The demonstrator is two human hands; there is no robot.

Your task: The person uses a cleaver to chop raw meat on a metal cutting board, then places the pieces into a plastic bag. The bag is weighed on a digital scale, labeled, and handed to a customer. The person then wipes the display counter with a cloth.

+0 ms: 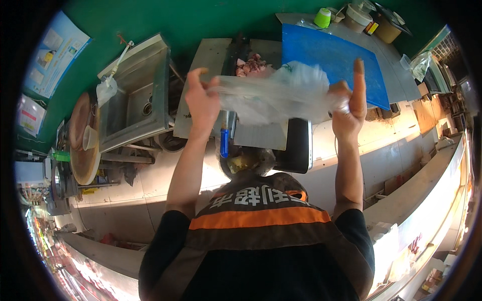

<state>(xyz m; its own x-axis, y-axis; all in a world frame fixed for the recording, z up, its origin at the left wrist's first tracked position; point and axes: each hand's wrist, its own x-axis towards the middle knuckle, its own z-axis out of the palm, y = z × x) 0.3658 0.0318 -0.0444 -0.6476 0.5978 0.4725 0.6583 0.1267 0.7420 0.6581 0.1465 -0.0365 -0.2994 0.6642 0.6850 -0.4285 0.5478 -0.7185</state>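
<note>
A translucent plastic bag, blurred by motion, is stretched between my two raised hands. My left hand pinches its left end between bent fingers. At its right end, my right hand grips the plastic with one digit sticking up. Behind the bag, a pile of chopped raw meat pieces lies at a dark band between the grey boards, its lower part hidden by the bag. A tool with a blue handle lies below the bag, pointing towards me; its upper part is partly covered.
At the left stand a stainless steel sink and a round wooden chopping block. A blue cutting board covers part of the right-hand counter, with a green cup and tubs behind. A black bin sits below the worktop.
</note>
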